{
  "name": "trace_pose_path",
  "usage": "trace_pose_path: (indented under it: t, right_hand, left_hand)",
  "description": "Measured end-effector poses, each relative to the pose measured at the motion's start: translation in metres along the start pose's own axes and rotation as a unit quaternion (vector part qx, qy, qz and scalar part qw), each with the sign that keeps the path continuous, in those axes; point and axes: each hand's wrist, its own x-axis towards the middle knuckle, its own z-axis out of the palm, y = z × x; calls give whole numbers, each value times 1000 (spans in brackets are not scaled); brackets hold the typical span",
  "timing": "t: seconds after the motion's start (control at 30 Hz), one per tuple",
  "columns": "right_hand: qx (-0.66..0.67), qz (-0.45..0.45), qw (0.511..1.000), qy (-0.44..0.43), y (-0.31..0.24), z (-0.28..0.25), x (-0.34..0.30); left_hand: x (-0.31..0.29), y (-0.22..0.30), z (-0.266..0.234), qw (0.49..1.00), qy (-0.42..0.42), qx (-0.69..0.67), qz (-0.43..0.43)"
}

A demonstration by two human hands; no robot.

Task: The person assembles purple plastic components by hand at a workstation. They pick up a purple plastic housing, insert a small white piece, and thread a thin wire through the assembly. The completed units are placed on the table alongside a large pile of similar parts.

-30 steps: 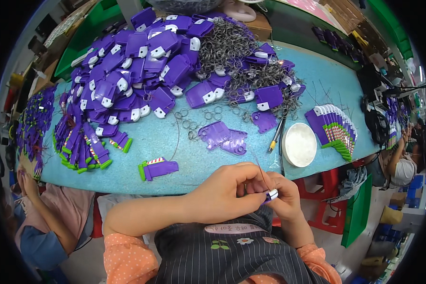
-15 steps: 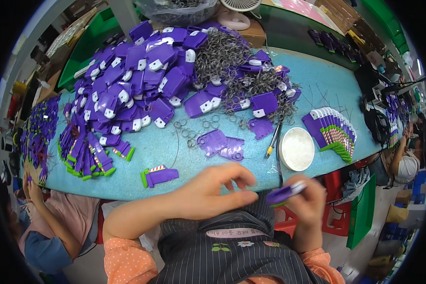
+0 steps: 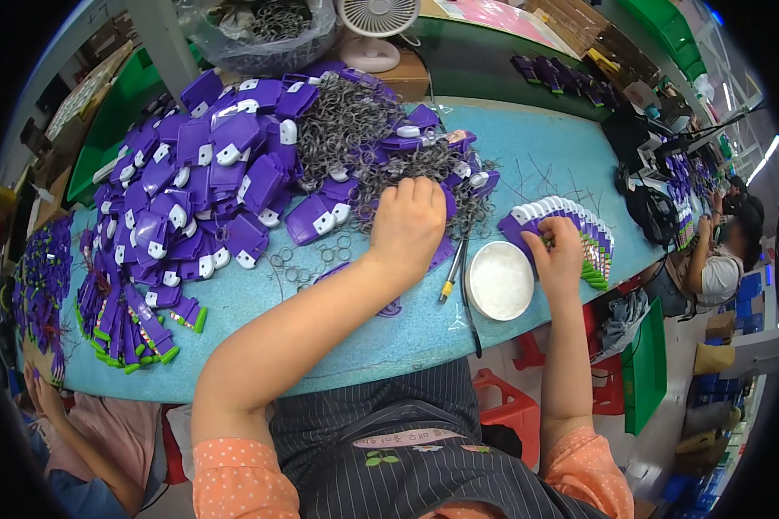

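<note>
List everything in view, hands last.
Table: one, blue, centre
Cases: many, purple-white, table's left
Rings: many, grey, beside cases
Green-tipped pieces: many, purple, near left
Fanned pieces: about ten, purple-white-green, table's right
Bowl: one, white, left of fanned pieces
Tool: one, yellow-ended, left of bowl
Bag: one, clear, far side
Fan: one, white, right of bag
Stools: at least two, red, lower right
Crate: one, green, right of stools
People: two or more, pink or pale clothes, both edges
Left hand: one, bare, at rings
Right hand: one, bare, at fanned pieces
</note>
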Motion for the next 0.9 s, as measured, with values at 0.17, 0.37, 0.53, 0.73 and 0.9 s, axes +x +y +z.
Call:
trace_pose_path:
  t: [0.17,0.37,0.53,0.73,0.9]
  right_hand:
    - [-80,-26,996,26,5,-6,2]
    - [127,25,991,34,-49,-25,-15]
    - [533,-66,770,-345,-129,-18,-47]
    - [382,-62,891,-238,-158,-1,-60]
    - [329,-76,921,-194,-171,15,-79]
  left_hand:
    - [-2,-2,-17,996,-14,-85,-27]
    - [-40,8,-77,969,63,-235,42]
    - [-108,10,-93,941,48,-300,151]
    - [-141,19,-121,779,-87,-588,-199]
    - [-154,12,-104,759,-134,-588,-247]
